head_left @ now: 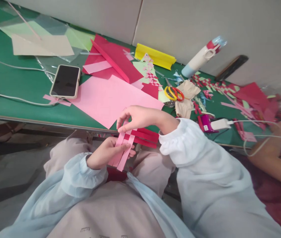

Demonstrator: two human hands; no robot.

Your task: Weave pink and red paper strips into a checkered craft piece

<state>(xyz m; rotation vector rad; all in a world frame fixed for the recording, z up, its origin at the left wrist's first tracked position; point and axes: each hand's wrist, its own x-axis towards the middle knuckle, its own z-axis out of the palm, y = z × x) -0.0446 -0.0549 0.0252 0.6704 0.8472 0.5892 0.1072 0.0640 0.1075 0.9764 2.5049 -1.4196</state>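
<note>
Over my lap, my left hand (110,150) grips several pink paper strips (124,158), its thumb pressed on top. Red paper strips (145,138) cross the pink ones and stick out to the right. Above them my right hand (135,119) bends down, thumb and index finger pinching the upper end of a pink strip. On the table just beyond lies a large pink paper sheet (110,99), one corner pointing towards me. Red sheets (120,62) with a folded red strip rest behind it.
A phone (65,81) with a white cable lies left on the green table (19,107). Scissors (174,93), a bottle (200,59) and a purple adapter (206,124) stand to the right among paper scraps. Another person's arm (271,162) is at the far right.
</note>
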